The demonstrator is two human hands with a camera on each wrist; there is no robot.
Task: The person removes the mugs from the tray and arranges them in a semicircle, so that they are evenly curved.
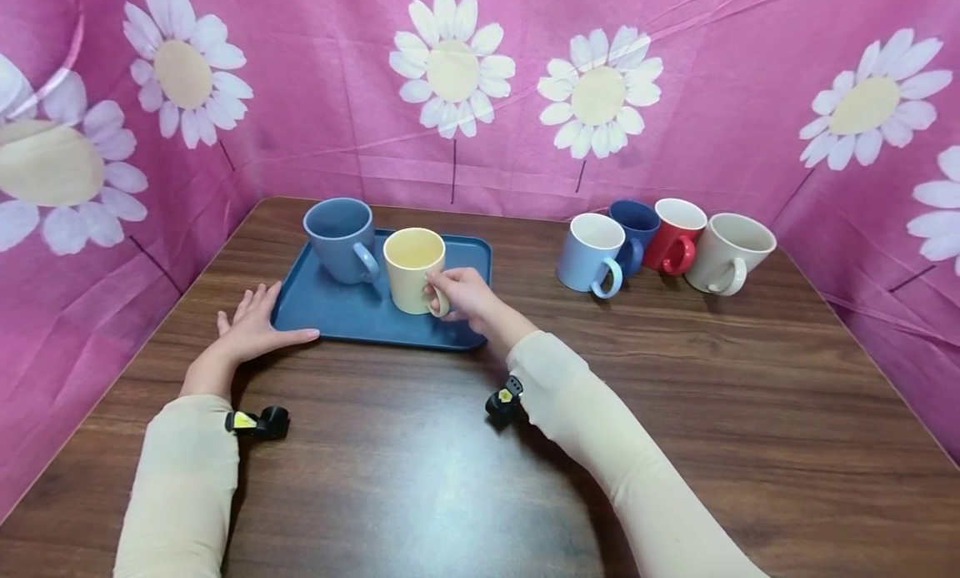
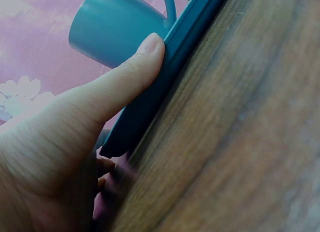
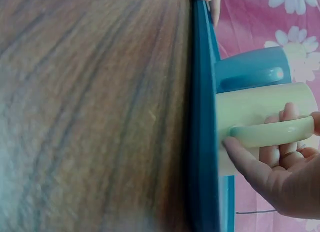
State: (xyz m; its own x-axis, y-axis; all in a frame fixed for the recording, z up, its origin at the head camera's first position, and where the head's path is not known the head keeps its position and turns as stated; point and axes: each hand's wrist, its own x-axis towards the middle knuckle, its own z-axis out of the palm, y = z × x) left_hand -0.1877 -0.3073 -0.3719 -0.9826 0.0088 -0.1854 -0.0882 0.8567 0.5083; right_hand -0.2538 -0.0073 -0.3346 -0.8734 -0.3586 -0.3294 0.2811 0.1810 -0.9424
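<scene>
A pale yellow mug (image 1: 409,279) stands on a blue rectangular tray (image 1: 352,324). My right hand (image 1: 467,296) grips its handle (image 3: 272,132), with fingers passed through the loop in the right wrist view. To the left of that mug, a larger grey-blue mug (image 1: 341,248) sits on the same tray, its handle turned toward the yellow one. At the tray's near left corner, my left hand (image 1: 253,326) lies with fingers spread. Its thumb (image 2: 127,77) rests along the front rim, straight, as the left wrist view shows; the other fingers are mostly hidden there.
On the right of the wooden table (image 1: 675,394), a light blue mug (image 1: 581,257), a navy mug (image 1: 637,219), a red mug (image 1: 667,240) and an off-white mug (image 1: 712,257) are grouped closely. A pink flowered cloth (image 1: 315,94) hangs behind and beside the table.
</scene>
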